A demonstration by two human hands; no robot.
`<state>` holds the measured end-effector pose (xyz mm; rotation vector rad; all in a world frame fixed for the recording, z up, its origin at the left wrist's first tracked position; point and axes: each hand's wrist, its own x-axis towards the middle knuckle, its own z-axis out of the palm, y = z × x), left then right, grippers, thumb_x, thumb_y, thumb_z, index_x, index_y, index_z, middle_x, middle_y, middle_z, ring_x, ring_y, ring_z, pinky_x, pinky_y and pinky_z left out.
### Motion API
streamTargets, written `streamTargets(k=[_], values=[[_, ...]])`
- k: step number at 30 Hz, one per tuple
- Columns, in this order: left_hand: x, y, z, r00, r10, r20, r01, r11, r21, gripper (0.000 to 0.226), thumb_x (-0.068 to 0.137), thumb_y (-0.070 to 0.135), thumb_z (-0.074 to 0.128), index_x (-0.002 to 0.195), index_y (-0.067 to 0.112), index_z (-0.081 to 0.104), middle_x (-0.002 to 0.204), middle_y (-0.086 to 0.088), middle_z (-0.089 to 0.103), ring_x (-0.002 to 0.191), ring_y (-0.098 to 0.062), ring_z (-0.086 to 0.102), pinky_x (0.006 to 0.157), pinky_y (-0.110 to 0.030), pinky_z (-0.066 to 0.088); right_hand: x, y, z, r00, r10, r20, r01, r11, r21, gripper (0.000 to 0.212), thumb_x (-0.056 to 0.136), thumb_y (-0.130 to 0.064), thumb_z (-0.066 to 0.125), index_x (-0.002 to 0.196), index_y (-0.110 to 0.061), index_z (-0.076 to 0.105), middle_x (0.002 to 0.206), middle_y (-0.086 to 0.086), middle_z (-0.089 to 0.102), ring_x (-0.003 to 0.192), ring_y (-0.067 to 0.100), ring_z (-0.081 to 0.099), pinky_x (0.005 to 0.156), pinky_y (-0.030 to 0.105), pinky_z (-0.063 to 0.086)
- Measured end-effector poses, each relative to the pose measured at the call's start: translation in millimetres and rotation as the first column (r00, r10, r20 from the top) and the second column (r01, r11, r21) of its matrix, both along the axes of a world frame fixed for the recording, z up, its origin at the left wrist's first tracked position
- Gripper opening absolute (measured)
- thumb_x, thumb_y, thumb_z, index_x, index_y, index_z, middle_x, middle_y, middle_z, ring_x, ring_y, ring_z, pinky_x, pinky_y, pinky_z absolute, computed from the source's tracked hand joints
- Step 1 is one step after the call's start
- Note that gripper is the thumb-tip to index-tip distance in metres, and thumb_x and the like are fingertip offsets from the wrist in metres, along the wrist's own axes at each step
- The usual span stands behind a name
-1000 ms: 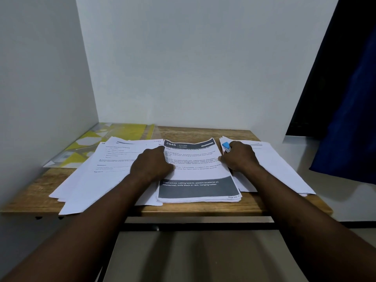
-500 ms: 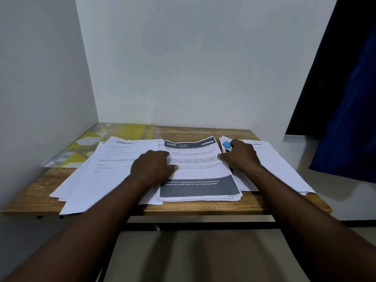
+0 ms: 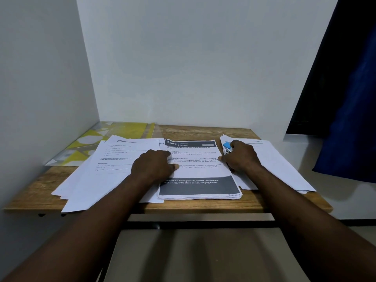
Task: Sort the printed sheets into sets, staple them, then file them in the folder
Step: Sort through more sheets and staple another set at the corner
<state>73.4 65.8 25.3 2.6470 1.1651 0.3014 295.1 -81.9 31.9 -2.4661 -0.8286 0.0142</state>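
I am looking down at a small wooden table [image 3: 203,130] set into a white-walled corner. A squared-up stack of printed sheets [image 3: 200,176] lies at the middle of the table, near the front edge; its top page has a dark header reading "2946 KITCHEN" and a dark band near the bottom. My left hand [image 3: 152,166] lies palm-down on the left edge of this stack, fingers loosely curled and pressing on the paper, gripping nothing. My right hand [image 3: 240,156] rests at the stack's right edge, closed around a small blue and silver object [image 3: 226,147] that may be a stapler, though most of it is hidden by my fingers. A loose spread of white sheets [image 3: 105,171] fans out on the left side of the table, overlapping one another and poking past the front edge. Another pile of sheets [image 3: 278,165] lies on the right, under my right wrist. A yellow and grey patterned folder [image 3: 97,143] lies flat at the back left corner, partly covered by the left-hand sheets. A dark blue curtain [image 3: 350,110] hangs at the far right.
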Motion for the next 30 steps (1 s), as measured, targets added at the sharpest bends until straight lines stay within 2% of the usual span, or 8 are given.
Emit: streamTargets(k=[7, 12, 17, 21, 27, 30], values=[[1, 1, -1, 1.000, -0.006, 0.002, 0.006, 1.000, 0.003, 0.057, 0.095, 0.065, 0.062, 0.144, 0.035, 0.059, 0.146, -0.003, 0.061, 0.133, -0.031, 0.056, 0.102, -0.039, 0.048, 0, 1, 0, 1.000, 0.005, -0.002, -0.005, 1.000, -0.019, 0.061, 0.085, -0.038, 0.085, 0.137, -0.016, 0.061, 0.134, 0.008, 0.069, 0.113, 0.026, 0.064, 0.080, 0.030, 0.042], [2, 2, -3, 1.000, -0.003, -0.006, 0.003, 1.000, 0.005, 0.061, 0.095, 0.064, 0.062, 0.149, 0.038, 0.054, 0.149, -0.003, 0.059, 0.135, -0.031, 0.055, 0.103, -0.040, 0.047, 0, 0, -1, 1.000, 0.005, -0.003, -0.005, 0.999, -0.033, 0.059, 0.083, -0.033, 0.086, 0.134, -0.016, 0.062, 0.132, 0.008, 0.069, 0.096, 0.020, 0.054, 0.080, 0.030, 0.044], [2, 2, -4, 1.000, -0.007, -0.011, 0.007, 1.000, 0.021, 0.056, 0.095, 0.064, 0.062, 0.143, 0.035, 0.059, 0.144, -0.004, 0.063, 0.132, -0.031, 0.057, 0.101, -0.039, 0.049, 1, -2, -1, 0.999, 0.013, -0.033, -0.013, 1.000, -0.006, 0.069, 0.085, -0.034, 0.086, 0.145, -0.015, 0.057, 0.142, 0.009, 0.065, 0.122, 0.028, 0.061, 0.083, 0.028, 0.040], [4, 6, -6, 1.000, 0.001, 0.020, -0.001, 1.000, -0.012, 0.064, 0.090, 0.074, 0.062, 0.141, 0.036, 0.061, 0.145, -0.002, 0.062, 0.133, -0.029, 0.057, 0.100, -0.038, 0.048, 1, -2, 0, 0.999, 0.003, -0.036, -0.003, 1.000, 0.009, 0.068, 0.087, -0.038, 0.083, 0.145, -0.014, 0.057, 0.142, 0.009, 0.065, 0.125, 0.029, 0.060, 0.084, 0.028, 0.040], [4, 15, -11, 0.997, 0.010, 0.074, -0.008, 1.000, -0.025, 0.079, 0.084, 0.083, 0.060, 0.148, 0.037, 0.056, 0.149, -0.002, 0.060, 0.137, -0.029, 0.054, 0.104, -0.040, 0.047, -7, -4, -1, 0.994, -0.027, 0.107, 0.018, 0.996, 0.082, 0.053, 0.087, -0.045, 0.081, 0.130, -0.021, 0.062, 0.121, 0.010, 0.072, 0.110, 0.033, 0.066, 0.079, 0.033, 0.046], [1, 20, -14, 0.988, 0.013, 0.152, -0.005, 0.999, -0.052, 0.070, 0.089, 0.073, 0.063, 0.147, 0.034, 0.058, 0.149, -0.002, 0.060, 0.138, -0.029, 0.054, 0.109, -0.041, 0.047, -17, 3, 3, 0.989, 0.004, 0.146, -0.022, 0.993, 0.120, 0.046, 0.087, -0.045, 0.078, 0.125, -0.023, 0.062, 0.115, 0.009, 0.072, 0.104, 0.033, 0.066, 0.075, 0.033, 0.045]])
